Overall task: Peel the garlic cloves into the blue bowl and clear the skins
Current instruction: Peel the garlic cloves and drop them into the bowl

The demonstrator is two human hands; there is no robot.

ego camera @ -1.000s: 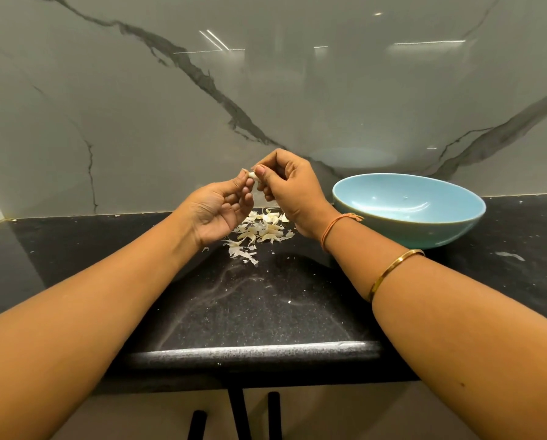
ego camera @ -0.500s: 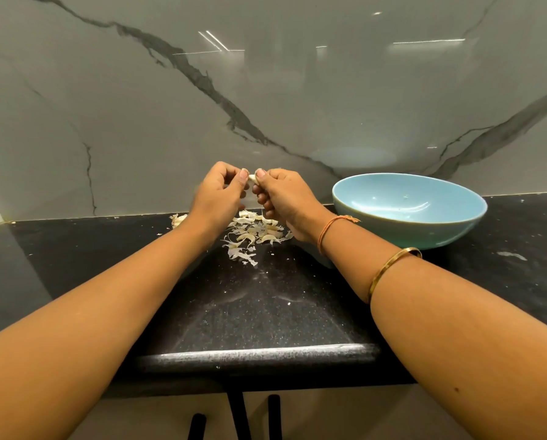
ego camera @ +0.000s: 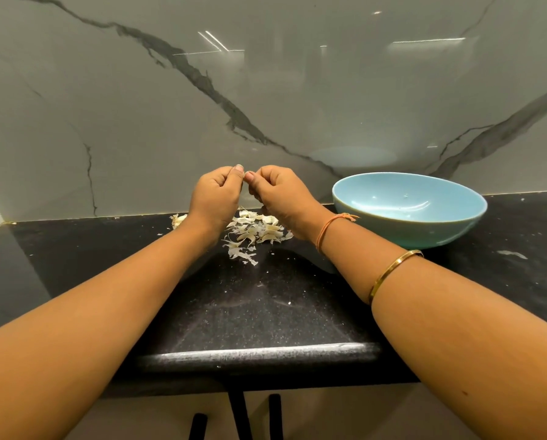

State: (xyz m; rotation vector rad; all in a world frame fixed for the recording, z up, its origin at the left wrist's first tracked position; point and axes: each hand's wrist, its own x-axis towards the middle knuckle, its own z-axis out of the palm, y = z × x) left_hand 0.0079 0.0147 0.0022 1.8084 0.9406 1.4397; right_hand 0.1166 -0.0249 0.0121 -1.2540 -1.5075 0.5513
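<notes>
My left hand (ego camera: 216, 193) and my right hand (ego camera: 276, 195) are raised together above the black counter, fingers curled and thumbs nearly touching. They pinch a small garlic clove (ego camera: 246, 173) between them; almost all of it is hidden by the fingers. Under the hands lies a pile of pale garlic skins (ego camera: 256, 231). More garlic (ego camera: 178, 220) sits on the counter left of my left wrist. The blue bowl (ego camera: 408, 230) stands to the right of my right hand; only a few tiny specks show inside it.
A grey marble backsplash (ego camera: 138, 122) rises behind the counter. The black counter (ego camera: 259, 312) has its front edge close to me, with dark handles (ego camera: 240, 417) below it. Small skin scraps (ego camera: 513, 254) lie right of the bowl.
Both hands have lifted a little and turned, so their backs face me and the clove is more hidden. My left hand moved off the counter, uncovering garlic at the left.
</notes>
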